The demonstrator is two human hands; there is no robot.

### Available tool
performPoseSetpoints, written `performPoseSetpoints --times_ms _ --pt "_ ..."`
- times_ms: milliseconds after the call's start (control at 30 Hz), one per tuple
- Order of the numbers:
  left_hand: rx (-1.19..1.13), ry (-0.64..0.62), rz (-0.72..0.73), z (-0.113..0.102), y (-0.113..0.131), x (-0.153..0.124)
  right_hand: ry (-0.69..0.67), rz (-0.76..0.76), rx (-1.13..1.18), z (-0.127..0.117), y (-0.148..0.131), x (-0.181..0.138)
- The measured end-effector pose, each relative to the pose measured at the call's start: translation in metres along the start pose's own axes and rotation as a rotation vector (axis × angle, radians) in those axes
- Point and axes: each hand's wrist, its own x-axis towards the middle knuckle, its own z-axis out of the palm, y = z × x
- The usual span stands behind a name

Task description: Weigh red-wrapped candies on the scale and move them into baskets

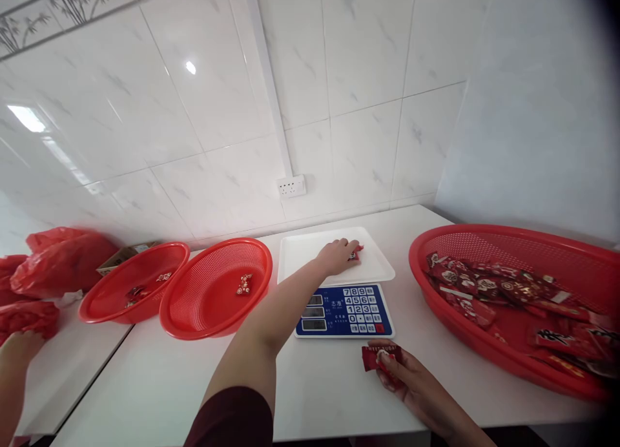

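Note:
My left hand reaches over the white tray of a digital scale. Its fingers close round a small red candy packet, partly hidden under them. Just in front of the scale's blue keypad panel, my right hand pinches a dark red candy packet printed "SWEET SUGAR". To the right, a large red plastic basket holds many red and brown wrapped packets. Left of the scale stands a second red basket with a small wrapped candy in it.
Further left is a third red basket holding a few packets. Behind it sits a cardboard box. Another person's hand touches red plastic bags at the far left. A socket strip is on the tiled wall.

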Motion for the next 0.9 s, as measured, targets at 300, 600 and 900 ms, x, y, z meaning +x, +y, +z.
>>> performPoseSetpoints --times_ms 300,600,900 --pt "-0.035 0.292 -0.339 -0.044 -0.032 -0.054 0.023 0.025 0.023 0.001 -0.002 -0.003" --pt "0.175 0.419 -0.694 -0.073 -0.085 -0.189 0.009 0.024 -0.059 0.001 0.001 -0.004" --pt "-0.156 0.882 0.013 0.030 0.014 -0.205 0.041 -0.065 -0.247 0.020 -0.035 0.025"
